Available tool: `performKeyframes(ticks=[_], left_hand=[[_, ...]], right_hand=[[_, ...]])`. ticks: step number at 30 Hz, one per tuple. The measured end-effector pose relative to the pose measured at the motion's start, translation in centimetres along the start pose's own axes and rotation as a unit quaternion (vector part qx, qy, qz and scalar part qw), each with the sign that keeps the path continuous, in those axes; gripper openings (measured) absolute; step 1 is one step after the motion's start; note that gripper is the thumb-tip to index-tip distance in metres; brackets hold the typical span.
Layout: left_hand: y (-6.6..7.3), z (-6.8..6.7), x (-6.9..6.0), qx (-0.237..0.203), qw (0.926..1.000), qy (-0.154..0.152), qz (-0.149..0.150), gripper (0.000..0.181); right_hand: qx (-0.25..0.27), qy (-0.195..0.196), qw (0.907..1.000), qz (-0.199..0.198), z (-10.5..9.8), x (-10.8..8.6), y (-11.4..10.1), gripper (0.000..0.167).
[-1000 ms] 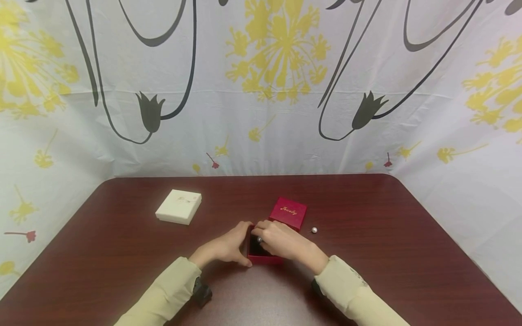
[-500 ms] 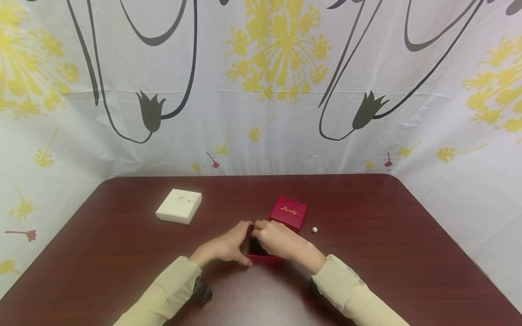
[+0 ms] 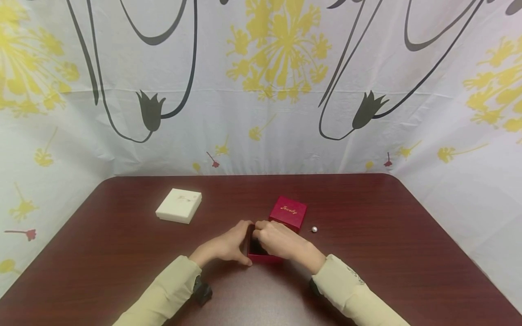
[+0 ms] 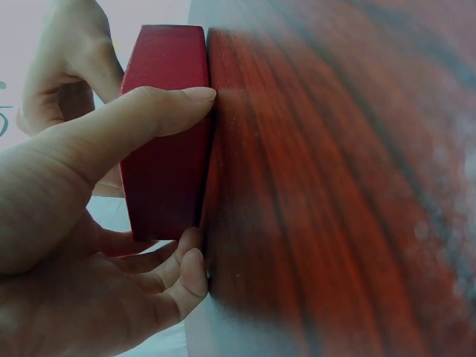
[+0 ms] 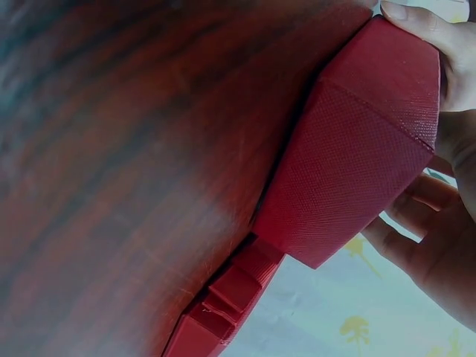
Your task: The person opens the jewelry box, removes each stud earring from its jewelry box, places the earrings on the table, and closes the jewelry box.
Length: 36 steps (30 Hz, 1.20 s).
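Note:
A small red box (image 3: 265, 259) with a dark inside sits in the middle of the table. My left hand (image 3: 223, 244) grips it from the left, the thumb across its front wall and the fingers around the far side. In the left wrist view the red box (image 4: 167, 175) stands between thumb and fingers. Over the box is my right hand (image 3: 281, 239), its curled fingers reaching down inside; whatever they touch or hold is hidden. Close behind lies a red lid (image 3: 288, 211) with gold "Jewelry" lettering. A pearl earring (image 3: 314, 229) rests right of that lid.
Toward the back left of the dark wooden table (image 3: 122, 253) lies a cream box (image 3: 179, 206). In the right wrist view, a red ribbon bow (image 5: 230, 294) shows on the lid. A patterned curtain (image 3: 261, 136) hangs behind the table.
A second ago a small shiny round thing showed under the right hand's fingers; now it is out of sight. The right hand has shifted slightly, while the left hand and box look still.

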State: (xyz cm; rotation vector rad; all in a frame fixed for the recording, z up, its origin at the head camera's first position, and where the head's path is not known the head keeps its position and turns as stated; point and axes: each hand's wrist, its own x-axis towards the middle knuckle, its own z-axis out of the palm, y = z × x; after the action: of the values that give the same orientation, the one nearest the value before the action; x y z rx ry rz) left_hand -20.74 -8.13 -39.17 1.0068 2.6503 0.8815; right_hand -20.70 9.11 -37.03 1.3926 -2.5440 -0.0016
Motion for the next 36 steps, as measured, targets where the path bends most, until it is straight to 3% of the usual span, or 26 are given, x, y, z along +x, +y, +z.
performKeyframes(ticks=[36], left_hand=[[0.21, -0.09, -0.03, -0.007, 1.0000, 0.001, 0.002, 0.082]], right_hand=[[0.024, 0.023, 0.9994, -0.001, -0.58, -0.51, 0.19, 0.010]])
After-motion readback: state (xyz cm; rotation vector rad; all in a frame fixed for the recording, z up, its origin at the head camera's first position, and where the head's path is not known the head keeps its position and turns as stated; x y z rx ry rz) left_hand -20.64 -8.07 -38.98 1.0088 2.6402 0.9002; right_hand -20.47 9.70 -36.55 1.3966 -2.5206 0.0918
